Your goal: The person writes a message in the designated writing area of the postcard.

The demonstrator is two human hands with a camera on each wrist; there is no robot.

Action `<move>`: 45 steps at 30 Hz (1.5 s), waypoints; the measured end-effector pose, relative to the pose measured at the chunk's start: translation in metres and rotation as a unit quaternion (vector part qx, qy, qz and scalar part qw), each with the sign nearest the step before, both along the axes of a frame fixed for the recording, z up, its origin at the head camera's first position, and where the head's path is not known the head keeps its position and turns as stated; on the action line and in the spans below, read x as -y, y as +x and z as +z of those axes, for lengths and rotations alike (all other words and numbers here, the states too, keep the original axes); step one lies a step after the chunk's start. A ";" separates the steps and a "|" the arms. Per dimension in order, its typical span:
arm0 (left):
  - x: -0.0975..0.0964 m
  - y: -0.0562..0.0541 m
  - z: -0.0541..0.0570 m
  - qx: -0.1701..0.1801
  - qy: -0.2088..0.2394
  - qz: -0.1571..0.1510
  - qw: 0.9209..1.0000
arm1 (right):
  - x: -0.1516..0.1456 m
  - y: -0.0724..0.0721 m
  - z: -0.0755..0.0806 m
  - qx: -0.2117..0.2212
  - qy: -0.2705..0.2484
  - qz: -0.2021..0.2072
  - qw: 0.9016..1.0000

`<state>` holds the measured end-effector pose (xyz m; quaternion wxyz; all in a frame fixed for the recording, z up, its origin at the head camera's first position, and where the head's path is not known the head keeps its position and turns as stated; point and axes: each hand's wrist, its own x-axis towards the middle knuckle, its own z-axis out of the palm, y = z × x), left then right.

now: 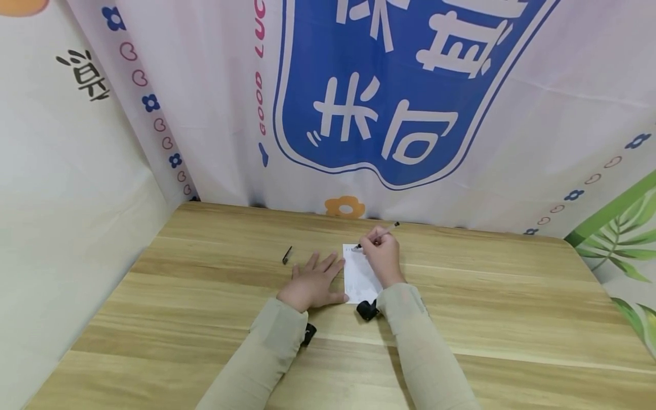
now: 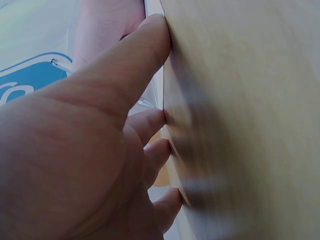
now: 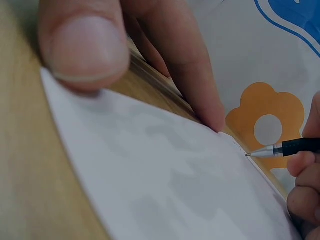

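Observation:
A white sheet of paper [image 1: 360, 279] lies on the wooden table, with a few small marks near its top edge. My right hand [image 1: 383, 254] pinches a pen [image 1: 388, 229] with a clear barrel and black grip. In the right wrist view the pen's metal tip [image 3: 256, 152] is right at the paper's far part. My left hand [image 1: 314, 283] is spread flat, thumb and index fingertips at the paper's left edge. The left wrist view shows its thumb [image 2: 145, 47] and fingertips on the tabletop. A black pen cap [image 1: 287, 255] lies beyond the left hand.
The wooden table [image 1: 512, 319] reaches a printed curtain [image 1: 225, 114] at its back edge. White cloth [image 1: 77, 228] hangs at the left, and a leaf-patterned one [image 1: 620, 239] at the right. Black wrist cameras [image 1: 367, 310] sit by both cuffs.

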<state>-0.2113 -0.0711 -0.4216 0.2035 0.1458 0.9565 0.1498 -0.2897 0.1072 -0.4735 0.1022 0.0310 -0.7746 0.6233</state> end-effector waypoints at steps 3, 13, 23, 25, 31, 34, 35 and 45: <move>0.000 -0.001 -0.001 0.006 0.000 0.001 1.000 | 0.000 0.000 0.001 0.001 -0.003 -0.004 1.000; -0.001 0.002 0.003 -0.001 0.003 0.001 1.000 | 0.000 0.001 0.000 -0.001 -0.004 -0.006 1.000; 0.000 0.004 0.001 -0.002 0.000 -0.001 1.000 | 0.000 0.002 -0.002 -0.002 0.002 -0.008 1.000; 0.000 0.003 0.000 -0.001 -0.001 0.000 1.000 | 0.000 0.002 -0.001 -0.001 0.002 -0.010 1.000; -0.001 0.002 0.000 -0.003 0.001 -0.001 1.000 | -0.001 0.003 0.000 -0.001 0.004 -0.019 1.000; -0.002 0.002 0.001 -0.004 0.005 -0.003 1.000 | -0.003 0.002 0.001 -0.003 0.005 -0.021 1.000; -0.002 0.002 0.001 -0.005 0.005 -0.003 1.000 | -0.003 0.002 0.001 -0.003 0.005 -0.020 1.000; -0.001 0.001 -0.001 -0.009 -0.002 -0.004 1.000 | -0.002 0.002 0.002 -0.001 -0.002 -0.008 1.000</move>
